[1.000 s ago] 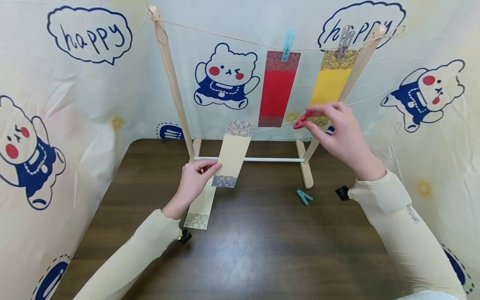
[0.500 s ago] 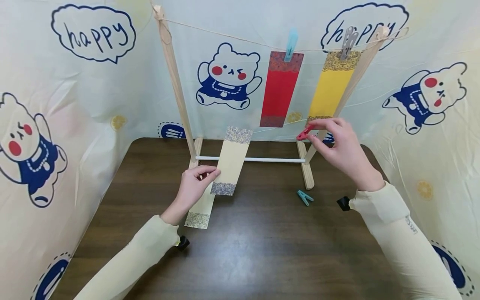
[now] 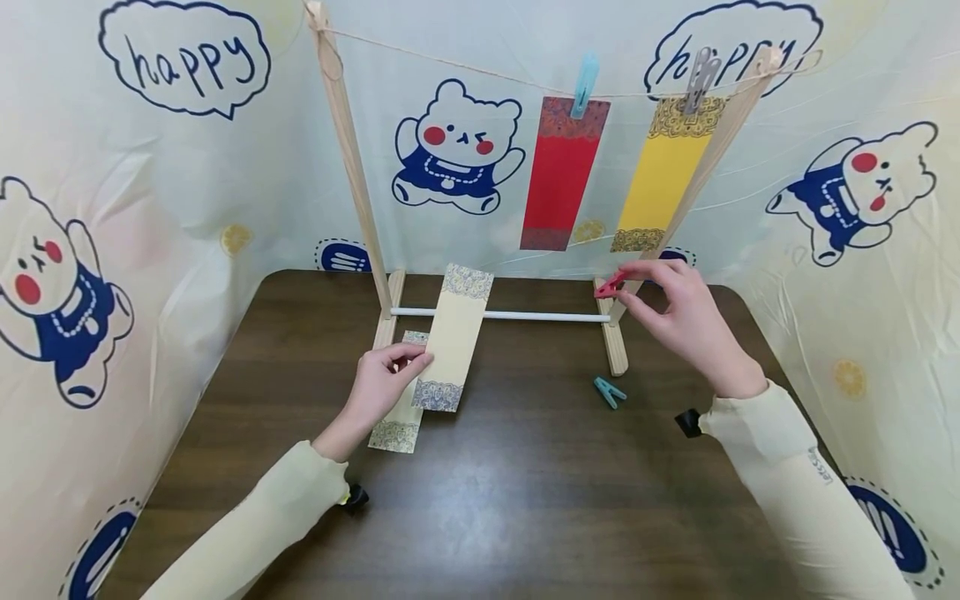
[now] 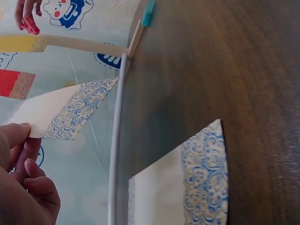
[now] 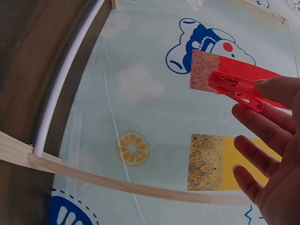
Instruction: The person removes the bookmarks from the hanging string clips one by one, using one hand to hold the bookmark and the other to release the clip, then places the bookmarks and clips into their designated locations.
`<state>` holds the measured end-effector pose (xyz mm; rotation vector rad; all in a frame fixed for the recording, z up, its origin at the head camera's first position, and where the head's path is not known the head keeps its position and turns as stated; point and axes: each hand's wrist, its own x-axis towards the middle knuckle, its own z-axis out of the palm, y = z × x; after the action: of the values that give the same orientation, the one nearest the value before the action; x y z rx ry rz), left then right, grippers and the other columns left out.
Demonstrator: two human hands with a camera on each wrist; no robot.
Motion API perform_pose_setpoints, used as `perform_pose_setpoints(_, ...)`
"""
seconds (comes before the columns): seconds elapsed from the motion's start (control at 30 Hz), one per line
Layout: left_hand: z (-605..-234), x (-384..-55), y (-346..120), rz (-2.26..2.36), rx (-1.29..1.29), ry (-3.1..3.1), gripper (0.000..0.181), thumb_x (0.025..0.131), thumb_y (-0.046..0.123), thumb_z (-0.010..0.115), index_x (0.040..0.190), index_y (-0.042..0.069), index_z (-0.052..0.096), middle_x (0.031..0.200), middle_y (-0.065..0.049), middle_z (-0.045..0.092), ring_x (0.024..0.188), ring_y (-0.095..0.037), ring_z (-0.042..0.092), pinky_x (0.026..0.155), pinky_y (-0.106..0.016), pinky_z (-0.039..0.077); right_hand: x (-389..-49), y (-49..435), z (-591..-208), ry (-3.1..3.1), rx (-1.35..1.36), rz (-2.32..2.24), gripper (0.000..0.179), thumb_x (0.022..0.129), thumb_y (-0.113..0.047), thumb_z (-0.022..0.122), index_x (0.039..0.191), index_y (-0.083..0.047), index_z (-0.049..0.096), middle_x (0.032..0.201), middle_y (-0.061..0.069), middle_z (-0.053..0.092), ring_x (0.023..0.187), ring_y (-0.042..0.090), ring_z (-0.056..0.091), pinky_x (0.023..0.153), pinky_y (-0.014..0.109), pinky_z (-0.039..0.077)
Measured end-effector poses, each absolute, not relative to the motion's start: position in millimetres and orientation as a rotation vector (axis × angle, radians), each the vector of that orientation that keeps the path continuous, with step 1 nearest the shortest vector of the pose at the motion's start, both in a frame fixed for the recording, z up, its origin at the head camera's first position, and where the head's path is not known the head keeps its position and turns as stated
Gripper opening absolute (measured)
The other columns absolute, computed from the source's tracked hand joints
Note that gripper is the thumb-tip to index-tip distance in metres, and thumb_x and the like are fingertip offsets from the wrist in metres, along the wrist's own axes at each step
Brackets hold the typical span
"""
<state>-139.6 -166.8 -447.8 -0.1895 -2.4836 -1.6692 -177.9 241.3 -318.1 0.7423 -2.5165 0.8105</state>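
My left hand [image 3: 382,385] pinches the left edge of a cream paper strip [image 3: 455,333] with blue lace-patterned ends, held above the table. Below it lies a second cream strip [image 3: 396,433], partly covered by the held strip and the hand. In my right hand [image 3: 684,321] a red clothespin [image 3: 611,286] is pinched between thumb and index finger; the right wrist view shows the other fingers spread. Above, a red strip [image 3: 562,179] hangs from a string [image 3: 450,60] by a blue clothespin [image 3: 585,86]. To its right a yellow strip [image 3: 667,171] hangs by a grey clothespin [image 3: 701,81].
A wooden frame with a left post [image 3: 348,162], a right post [image 3: 723,142] and a white crossbar [image 3: 540,316] stands at the table's back. A teal clothespin [image 3: 609,392] lies on the table [image 3: 517,500]. Behind hangs a printed curtain [image 3: 292,183].
Both hands have lowered, the left bringing the cream strip down and slightly left, the right bringing the red clothespin down. More of the lying strip's far end shows. The hanging strips stay in place.
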Motion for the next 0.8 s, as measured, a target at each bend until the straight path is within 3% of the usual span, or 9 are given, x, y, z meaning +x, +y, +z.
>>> perform_pose_setpoints(0.57, -462.0, -125.6, -188.1, -1.611, -0.112, -2.578, 0.016, 0.096, 0.014, 0.077, 0.103, 0.000, 0.080, 0.082, -0.007, 0.071, 0.070, -0.009, 0.054, 0.065, -0.021, 0.045, -172.0, 254.7, -345.7, -2.502, 0.711, 0.838, 0.032, 0.088, -0.004, 0.081, 0.118, -0.003, 0.071, 0.114, 0.014, 0.073, 0.110, 0.032, 0.054, 0.094, 0.048, 0.040)
perform_pose_setpoints(0.8, -460.8, -121.8, -196.3, -1.569, -0.085, -2.626, 0.018, 0.096, 0.013, 0.076, 0.105, -0.002, 0.079, 0.091, -0.013, 0.077, 0.073, -0.008, 0.058, 0.066, -0.020, 0.047, -168.1, 258.1, -354.7, -2.532, 0.688, 0.843, 0.040, 0.088, -0.004, 0.082, 0.126, -0.004, 0.071, 0.115, 0.014, 0.073, 0.113, 0.033, 0.053, 0.095, 0.050, 0.042)
